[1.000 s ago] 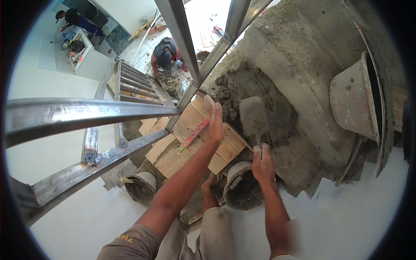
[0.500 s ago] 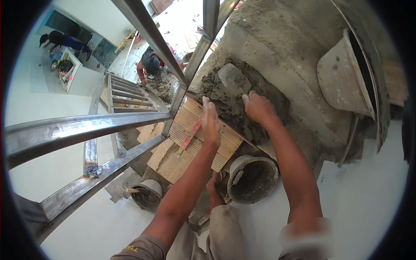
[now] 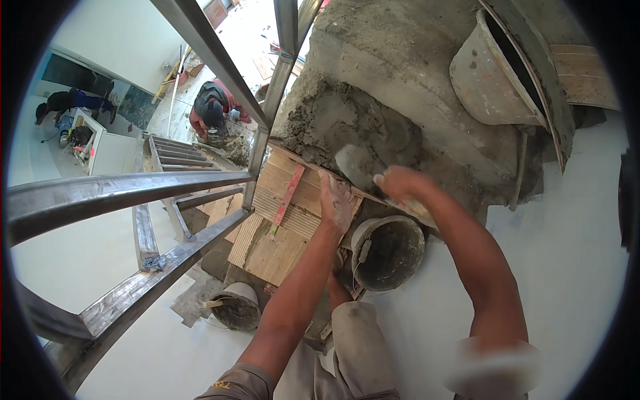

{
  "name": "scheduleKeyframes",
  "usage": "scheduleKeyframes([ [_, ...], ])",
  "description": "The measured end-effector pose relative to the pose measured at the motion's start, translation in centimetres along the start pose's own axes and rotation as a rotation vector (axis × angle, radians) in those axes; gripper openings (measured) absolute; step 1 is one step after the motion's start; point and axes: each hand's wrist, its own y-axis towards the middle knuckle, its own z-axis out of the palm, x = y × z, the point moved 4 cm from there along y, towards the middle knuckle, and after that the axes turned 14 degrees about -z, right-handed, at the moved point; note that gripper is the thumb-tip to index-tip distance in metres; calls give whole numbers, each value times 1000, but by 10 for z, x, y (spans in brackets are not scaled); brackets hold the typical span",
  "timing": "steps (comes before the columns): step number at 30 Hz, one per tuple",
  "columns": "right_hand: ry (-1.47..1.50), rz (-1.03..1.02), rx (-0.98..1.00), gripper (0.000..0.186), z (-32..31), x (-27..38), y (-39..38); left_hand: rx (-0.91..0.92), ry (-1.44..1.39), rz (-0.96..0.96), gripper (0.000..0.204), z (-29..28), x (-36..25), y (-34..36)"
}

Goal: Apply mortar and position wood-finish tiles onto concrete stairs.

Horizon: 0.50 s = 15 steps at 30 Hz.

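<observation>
A trowel [image 3: 357, 165] is gripped in my right hand [image 3: 404, 183], its mortar-smeared blade over the near edge of the wet grey mortar [image 3: 340, 120]. That mortar lies spread on the rough cement step, with ridges at its left side. My left hand [image 3: 337, 203] is open, fingers outstretched, at the edge of the upright tile or board [image 3: 310, 162] bordering the mortar; exact contact is unclear. Just left of it, a red spirit level [image 3: 288, 200] lies on the wood-look tiles [image 3: 273, 257] of the lower step.
Two mortar-stained buckets [image 3: 420, 243] [image 3: 237, 293] stand nearby. Another bucket [image 3: 490, 77] lies tilted at upper right beside a curved board edge. A metal railing [image 3: 127, 189] crosses the left. Beyond it, one person [image 3: 215, 110] crouches over mortar and another person [image 3: 73, 101] bends farther off.
My right hand has drawn the trowel back toward me, from the middle of the mortar to its near edge. My left hand has shifted nearer along the board edge. The view has shifted too.
</observation>
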Motion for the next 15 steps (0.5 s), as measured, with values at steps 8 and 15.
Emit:
scheduleKeyframes([
  [8, -245, -80, -386, 48, 51, -36, -39, 18, 22, -51, 126, -13, 1, -7],
  [15, 571, 233, -358, 46, 28, -50, -59, 19, -29, -123, 126, -2, 19, -2],
])
